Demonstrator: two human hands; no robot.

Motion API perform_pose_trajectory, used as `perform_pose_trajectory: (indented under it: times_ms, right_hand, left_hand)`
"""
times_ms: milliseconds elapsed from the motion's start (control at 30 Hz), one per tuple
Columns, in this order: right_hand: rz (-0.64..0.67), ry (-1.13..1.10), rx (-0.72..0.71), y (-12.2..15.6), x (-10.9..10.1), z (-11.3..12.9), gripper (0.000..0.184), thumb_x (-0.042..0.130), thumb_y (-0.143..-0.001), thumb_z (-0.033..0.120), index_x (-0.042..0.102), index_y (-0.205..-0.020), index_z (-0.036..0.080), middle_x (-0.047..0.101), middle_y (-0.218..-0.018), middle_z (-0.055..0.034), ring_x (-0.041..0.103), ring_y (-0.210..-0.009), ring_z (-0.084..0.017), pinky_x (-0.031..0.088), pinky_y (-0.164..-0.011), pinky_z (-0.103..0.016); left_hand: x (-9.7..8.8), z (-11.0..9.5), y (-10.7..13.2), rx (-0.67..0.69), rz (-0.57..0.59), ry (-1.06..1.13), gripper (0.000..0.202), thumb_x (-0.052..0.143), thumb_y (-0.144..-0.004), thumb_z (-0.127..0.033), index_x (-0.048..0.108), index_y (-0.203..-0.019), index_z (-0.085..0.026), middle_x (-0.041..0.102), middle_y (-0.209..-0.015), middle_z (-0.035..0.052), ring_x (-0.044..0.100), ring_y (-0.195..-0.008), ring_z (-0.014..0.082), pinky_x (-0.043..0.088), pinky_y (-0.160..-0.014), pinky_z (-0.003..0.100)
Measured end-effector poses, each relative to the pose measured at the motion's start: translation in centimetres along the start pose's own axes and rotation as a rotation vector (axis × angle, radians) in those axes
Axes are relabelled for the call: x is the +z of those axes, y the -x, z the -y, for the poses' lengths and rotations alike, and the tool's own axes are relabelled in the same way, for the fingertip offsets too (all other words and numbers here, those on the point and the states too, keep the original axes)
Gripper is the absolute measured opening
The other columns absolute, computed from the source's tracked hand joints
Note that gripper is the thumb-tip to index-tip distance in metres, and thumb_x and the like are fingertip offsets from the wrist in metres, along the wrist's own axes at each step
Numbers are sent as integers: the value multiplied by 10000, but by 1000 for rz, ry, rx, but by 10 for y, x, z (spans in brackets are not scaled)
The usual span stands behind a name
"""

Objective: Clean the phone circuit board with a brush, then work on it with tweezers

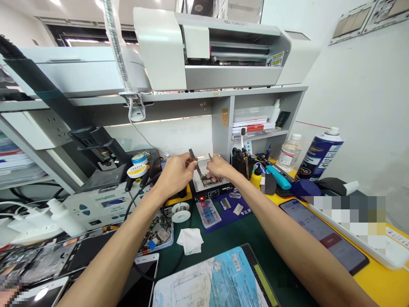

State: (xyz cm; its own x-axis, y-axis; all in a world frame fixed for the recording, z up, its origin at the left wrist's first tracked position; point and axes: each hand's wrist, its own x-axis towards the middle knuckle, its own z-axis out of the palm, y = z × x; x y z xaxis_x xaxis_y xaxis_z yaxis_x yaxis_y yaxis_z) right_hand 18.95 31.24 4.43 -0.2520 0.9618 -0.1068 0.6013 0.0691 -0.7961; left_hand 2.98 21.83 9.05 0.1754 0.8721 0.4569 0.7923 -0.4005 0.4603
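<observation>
My left hand (pixel 179 171) is closed in a pinch around dark tweezers (pixel 196 162), whose lower end points down at a small circuit board (pixel 207 183). The board lies on a small heating plate (pixel 198 185) with a black front panel and a lit red light. My right hand (pixel 220 167) is closed over the board's right part. From its fingers sticks the end of a slim grey tool (pixel 210 157); its kind is not clear, and its lower part is hidden by the hand.
In front of the plate lie a clear case (pixel 208 213) and metal blades (pixel 237 209) on a blue mat. A solder spool (pixel 180 212), a white cloth (pixel 190 241) and a phone (pixel 322 234) with a running timer lie around. A spray can (pixel 319 153) stands right.
</observation>
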Motion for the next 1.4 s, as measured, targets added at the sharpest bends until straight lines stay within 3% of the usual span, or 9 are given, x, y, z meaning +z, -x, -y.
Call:
perform_pose_trajectory:
  times_ms: [200,367,567,667,800,933,1067,1200,1400]
  right_hand:
    - [25,36,18,-3,-1,-2,345,484,-1017,429,626,-1061,118,686,-733,-13,570,-454,-94,451,-427,-222]
    - [24,45,30,-2,-4,0,369,513,-1007,466,625,-1098,127,670,-772,-2,589,-515,-88,504,-491,-230]
    - [-5,23,-15,6,-7,7,296,486,-997,337,603,-1024,66,727,-720,-104,586,-394,-139,355,-334,-251]
    - [-32,-1,-45,13,-13,13,250,460,-989,296,581,-1010,78,749,-767,-133,595,-392,-142,345,-332,-250]
    - [-114,-9,-137,30,-33,26,304,368,-1014,303,585,-912,116,745,-828,-122,624,-475,-126,376,-388,-228]
    - [-262,72,-284,61,-55,43,459,304,-1034,391,606,-787,148,688,-755,-66,600,-552,-130,399,-508,-240]
    - [-346,195,-412,97,-62,50,525,286,-1042,433,617,-740,158,634,-698,-41,578,-647,-157,360,-602,-259]
    - [-212,319,-457,124,-53,31,511,324,-1038,439,639,-744,164,589,-612,-27,546,-594,-168,333,-591,-272]
    - [-102,446,-416,141,-26,-21,433,348,-1029,411,546,-717,186,632,-699,-72,558,-617,-187,293,-567,-283]
  left_hand:
    - [1,3,-1,-1,1,24,226,502,-913,-298,692,-919,-175,710,-755,36,606,-669,189,401,-639,293]
    - [2,3,-1,7,-4,42,199,507,-913,-287,673,-889,-180,724,-783,34,631,-708,187,415,-667,287]
    - [2,3,-1,17,-3,37,198,508,-913,-281,676,-882,-180,718,-768,26,614,-685,179,405,-667,287]
    - [2,3,-1,13,-6,30,205,515,-909,-287,688,-882,-178,707,-741,22,592,-658,177,396,-658,289]
    - [-2,3,-1,6,-19,42,208,533,-897,-288,710,-921,-182,719,-761,22,604,-666,180,399,-660,290]
    - [-14,-2,-1,21,-51,79,217,545,-895,-313,709,-948,-181,745,-850,38,654,-757,197,428,-702,295]
    - [-29,-12,6,36,-79,113,232,540,-905,-344,693,-964,-180,744,-861,36,665,-798,197,448,-732,298]
    - [-31,-22,24,37,-61,125,224,543,-910,-377,661,-887,-188,708,-770,10,631,-728,179,425,-668,283]
    - [-10,-29,75,3,74,145,271,514,-936,-412,622,-817,-193,651,-689,-8,566,-627,161,371,-577,272]
